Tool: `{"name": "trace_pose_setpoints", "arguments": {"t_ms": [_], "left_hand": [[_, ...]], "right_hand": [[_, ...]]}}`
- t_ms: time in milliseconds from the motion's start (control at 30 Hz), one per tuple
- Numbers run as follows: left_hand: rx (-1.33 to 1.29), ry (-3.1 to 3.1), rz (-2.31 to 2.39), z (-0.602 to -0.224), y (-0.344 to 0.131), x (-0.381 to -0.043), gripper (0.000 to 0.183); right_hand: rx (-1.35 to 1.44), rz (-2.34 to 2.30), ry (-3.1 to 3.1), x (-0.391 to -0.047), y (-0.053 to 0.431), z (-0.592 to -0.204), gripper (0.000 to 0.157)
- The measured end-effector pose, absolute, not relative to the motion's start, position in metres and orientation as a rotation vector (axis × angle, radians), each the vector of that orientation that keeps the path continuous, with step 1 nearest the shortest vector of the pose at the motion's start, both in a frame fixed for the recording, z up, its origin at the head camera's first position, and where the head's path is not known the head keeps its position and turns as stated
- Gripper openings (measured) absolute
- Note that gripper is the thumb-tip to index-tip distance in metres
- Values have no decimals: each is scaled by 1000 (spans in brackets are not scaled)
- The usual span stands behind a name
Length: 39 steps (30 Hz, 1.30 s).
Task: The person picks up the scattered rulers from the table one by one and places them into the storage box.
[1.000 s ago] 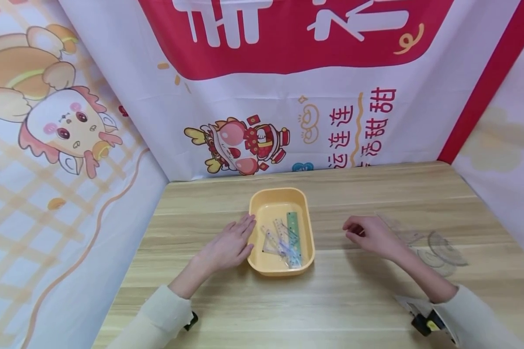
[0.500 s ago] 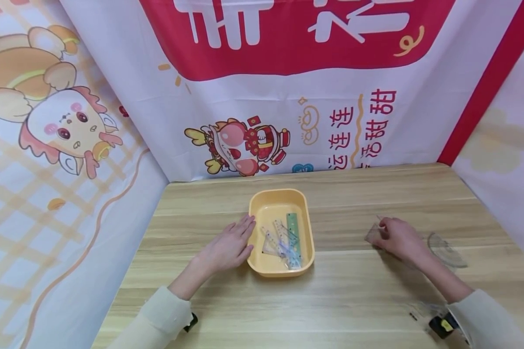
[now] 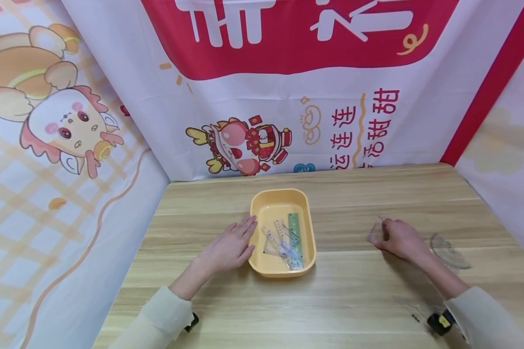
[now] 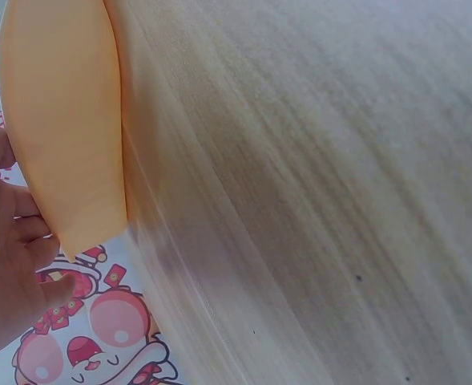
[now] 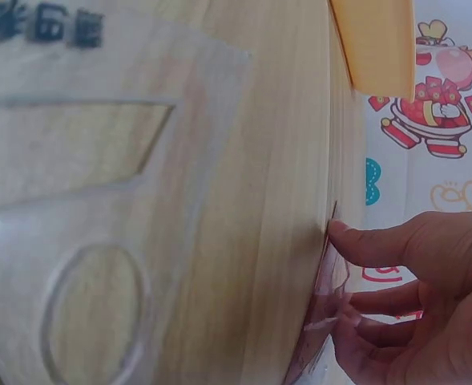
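A yellow tray (image 3: 279, 193) stands mid-table with a green ruler (image 3: 294, 233) and several clear rulers (image 3: 276, 241) in it. My left hand (image 3: 241, 238) lies flat on the table, fingers straight against the tray's left wall (image 4: 59, 136). Far to the right, my right hand (image 3: 386, 233) pinches the edge of a clear set square (image 3: 373, 235) lying on the wood. In the right wrist view the thumb and fingers (image 5: 380, 245) close on its thin edge (image 5: 325, 305).
A clear protractor (image 3: 449, 251) lies just right of my right hand. Another clear set square (image 5: 83, 241) lies on the table near my right wrist. Printed cloth walls (image 3: 266, 97) enclose the wooden table (image 3: 353, 291) at the back and on both sides.
My right hand moved right, away from the tray, and took hold of the clear set square. The left hand and the tray stayed put.
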<state>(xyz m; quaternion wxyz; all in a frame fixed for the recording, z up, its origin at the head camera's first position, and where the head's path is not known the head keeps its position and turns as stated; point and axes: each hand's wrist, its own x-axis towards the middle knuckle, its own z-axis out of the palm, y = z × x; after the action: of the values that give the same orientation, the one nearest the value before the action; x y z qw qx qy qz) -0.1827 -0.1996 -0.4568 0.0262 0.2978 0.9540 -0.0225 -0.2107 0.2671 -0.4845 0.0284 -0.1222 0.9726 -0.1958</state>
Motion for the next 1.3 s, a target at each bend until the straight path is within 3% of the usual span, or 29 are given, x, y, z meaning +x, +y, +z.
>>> {"name": "trace_pose_setpoints", "arguments": {"t_ms": [333, 800, 1300], "left_hand": [[913, 2946, -71, -457, -200, -182, 65], [938, 2965, -56, -459, -201, -184, 65], [967, 2962, -30, -456, -201, -183, 64]], "right_hand": [[-337, -672, 2958, -212, 270, -482, 29], [-548, -865, 2837, -210, 267, -472, 9], [-457, -1018, 2725, -202, 256, -455, 5]]}}
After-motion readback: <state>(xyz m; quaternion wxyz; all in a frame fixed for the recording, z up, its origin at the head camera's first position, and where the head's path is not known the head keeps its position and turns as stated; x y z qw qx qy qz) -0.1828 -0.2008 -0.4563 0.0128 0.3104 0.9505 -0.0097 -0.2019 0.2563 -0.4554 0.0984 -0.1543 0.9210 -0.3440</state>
